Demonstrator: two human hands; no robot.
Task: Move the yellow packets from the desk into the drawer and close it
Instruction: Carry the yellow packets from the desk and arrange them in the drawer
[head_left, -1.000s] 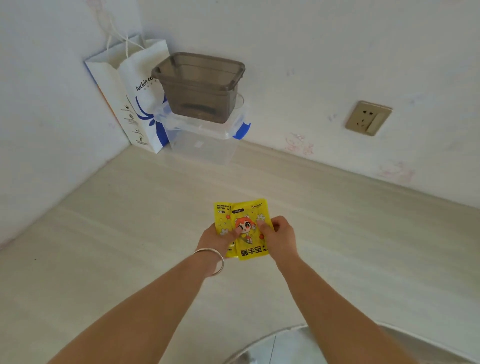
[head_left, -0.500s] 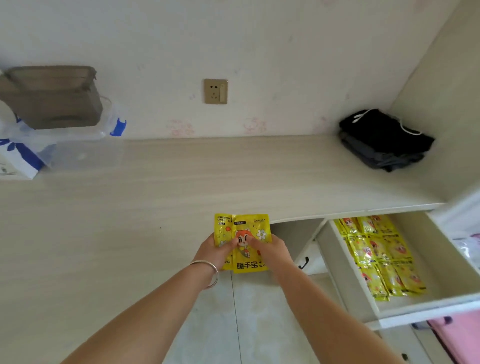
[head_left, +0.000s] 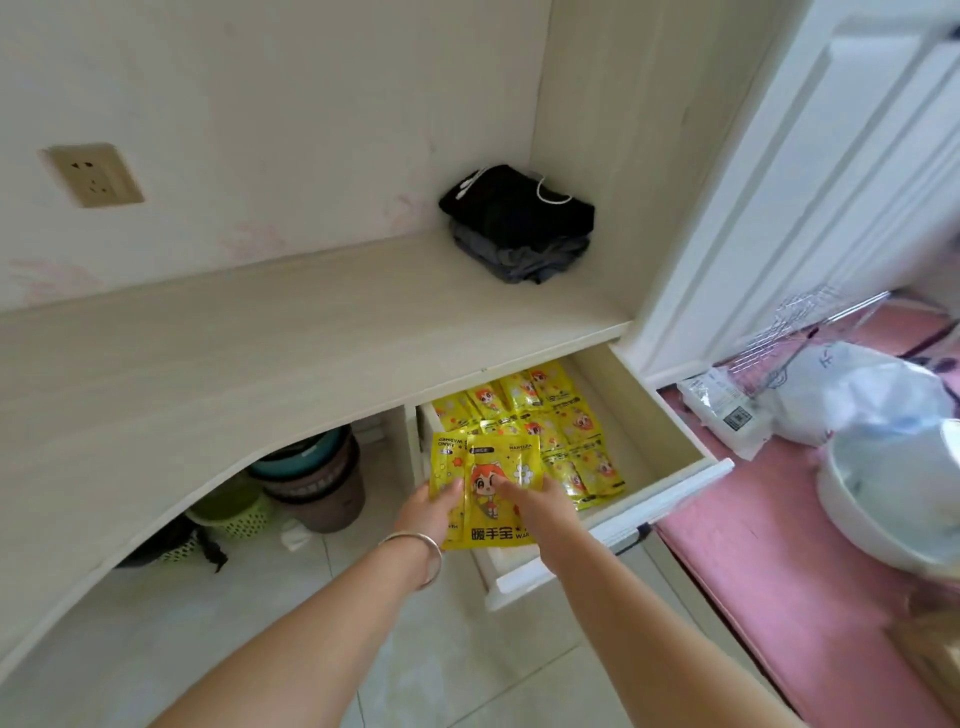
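Note:
Two overlapping yellow packets (head_left: 485, 486) with a cartoon face are held above the left front part of the open white drawer (head_left: 670, 441). My left hand (head_left: 428, 512) pinches their left edge, thumb on top. My right hand (head_left: 540, 506) pinches the right edge, thumb on the front packet. Several more yellow packets (head_left: 550, 421) lie in rows inside the drawer, under the pale wooden desk (head_left: 234, 358).
Folded dark clothes (head_left: 517, 226) sit at the desk's back right corner. Bins and baskets (head_left: 306, 480) stand under the desk. To the right lie a pink mat (head_left: 779, 561), plastic bags (head_left: 852, 395) and a white bowl (head_left: 883, 499). A wall socket (head_left: 92, 175) is at upper left.
My view swung right from the desk's left corner to the drawer. Both hands carried the two packets off the desk edge to above the open drawer.

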